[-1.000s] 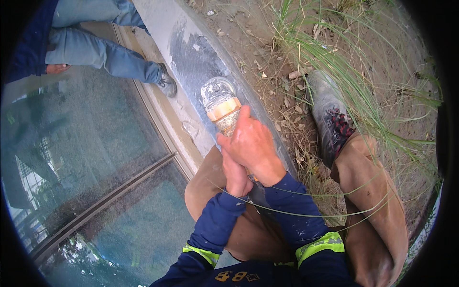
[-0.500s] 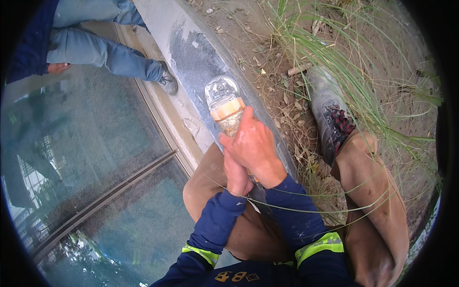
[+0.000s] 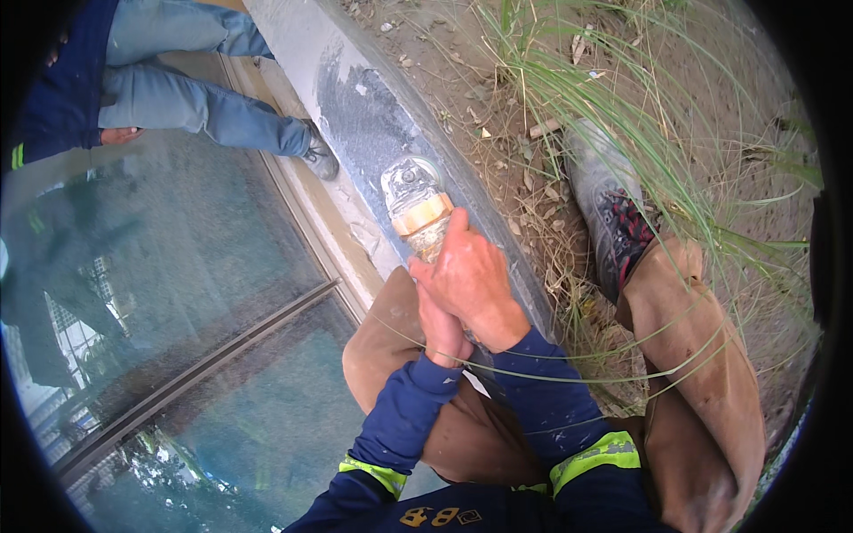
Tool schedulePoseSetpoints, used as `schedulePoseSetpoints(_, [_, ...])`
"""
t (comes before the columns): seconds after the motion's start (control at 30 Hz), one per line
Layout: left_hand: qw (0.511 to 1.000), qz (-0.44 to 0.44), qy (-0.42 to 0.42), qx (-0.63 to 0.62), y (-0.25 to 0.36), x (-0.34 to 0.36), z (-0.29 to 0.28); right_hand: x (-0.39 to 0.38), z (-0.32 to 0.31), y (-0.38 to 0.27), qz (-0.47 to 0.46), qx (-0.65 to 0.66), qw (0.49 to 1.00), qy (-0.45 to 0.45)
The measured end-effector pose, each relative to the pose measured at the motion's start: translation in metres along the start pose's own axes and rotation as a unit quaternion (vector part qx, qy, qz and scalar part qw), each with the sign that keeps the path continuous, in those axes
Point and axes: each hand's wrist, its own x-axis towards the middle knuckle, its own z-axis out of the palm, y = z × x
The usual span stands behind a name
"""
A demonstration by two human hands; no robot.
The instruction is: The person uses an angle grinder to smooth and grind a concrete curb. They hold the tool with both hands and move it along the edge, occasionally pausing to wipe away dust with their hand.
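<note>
Both my hands are wrapped round the body of a dusty angle grinder [image 3: 419,213] with an orange collar and a metal gear head. My right hand [image 3: 480,280] grips it from above, its index finger stretched along the body. Beneath and to the left, my left hand [image 3: 438,324] is closed round the same body, its fingers partly hidden by the right. The grinder's disc end lies on or just over a long grey stone ledge [image 3: 378,107], which has a darker patch and whitish dust on it. I cannot tell whether the disc is spinning.
At the left, a large glass pane [image 3: 160,231] with a dark frame bar [image 3: 200,377] borders the ledge. A co-worker's jeans-clad leg [image 3: 200,111] and shoe [image 3: 318,153] are at the upper left. Long grass [image 3: 613,107] and my shoe [image 3: 613,209] are on the soil at right.
The grinder and my hands have shifted slightly toward me along the ledge. My grip looks the same. The co-worker appears slightly further right and lower in view.
</note>
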Motion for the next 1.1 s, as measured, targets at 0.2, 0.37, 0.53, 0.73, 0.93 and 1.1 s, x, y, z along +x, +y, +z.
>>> schedulePoseSetpoints(0.2, [0.999, 0.009, 0.028, 0.022, -0.009, 0.0, -0.001, -0.005, -0.006, 0.003, 0.006, -0.001, 1.0, 0.004])
schedulePoseSetpoints(0.37, [0.998, 0.017, 0.04, 0.036, -0.011, -0.006, -0.001, -0.007, -0.007, 0.005, 0.005, 0.004, 1.0, -0.009])
schedulePoseSetpoints(0.53, [0.999, 0.008, 0.044, 0.002, -0.009, -0.011, 0.001, -0.012, -0.002, 0.006, 0.004, 0.004, 0.999, -0.032])
schedulePoseSetpoints(0.73, [0.997, -0.001, 0.074, 0.025, -0.009, -0.018, 0.008, -0.015, -0.005, 0.006, 0.018, 0.006, 1.0, -0.015])
schedulePoseSetpoints(0.93, [0.998, 0.0, 0.055, 0.023, -0.013, -0.016, 0.002, -0.016, -0.001, 0.012, -0.001, 0.016, 1.0, -0.009])
schedulePoseSetpoints(1.1, [0.999, -0.001, 0.045, 0.023, -0.019, -0.014, -0.003, -0.017, -0.005, 0.013, 0.001, 0.008, 1.0, -0.006])
